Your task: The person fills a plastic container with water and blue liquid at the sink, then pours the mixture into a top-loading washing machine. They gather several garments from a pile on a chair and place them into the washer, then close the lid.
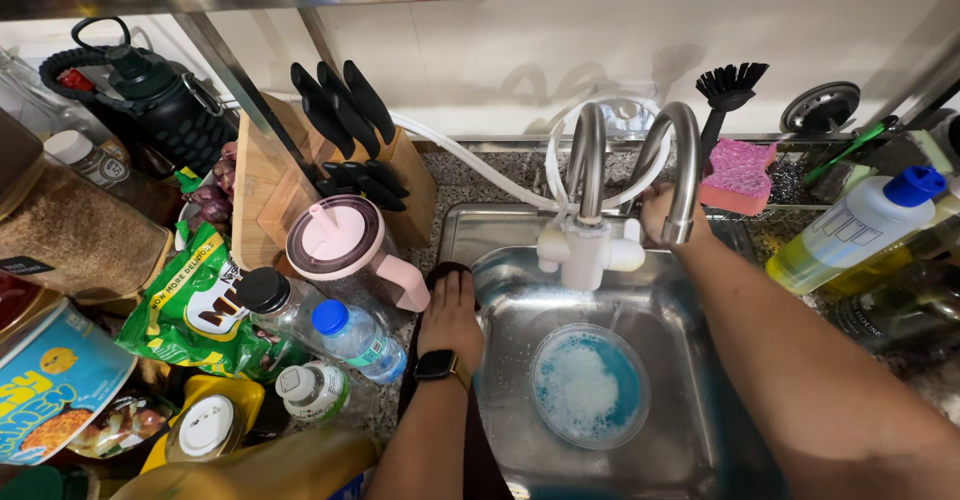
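One steel sink (520, 230) takes up the middle of the view, and over it rise two curved steel spouts: a left spout (587, 155) carrying a white filter block (585, 252), and a right spout (683, 165). One round blue bowl (590, 386) sits on the sink floor under the filter, holding white foam.

The right hand (660, 210) reaches behind the right spout near its lower end; the fingers are mostly hidden by the metal, so whether they grip it cannot be told. The left hand (452, 315) lies flat, fingers stretched out and together, palm down on a dark cloth (445, 272) at the sink's left edge. It holds nothing. One black watch (441, 365) sits on that wrist.

On the table to the left stand one wooden knife block (335, 160), one pink-lidded tumbler (345, 250), one green snack bag (195, 300) and one small blue-capped water bottle (355, 338). To the right lie one blue-capped dish-soap bottle (850, 230), one pink sponge (738, 175) and one black dish brush (730, 90).
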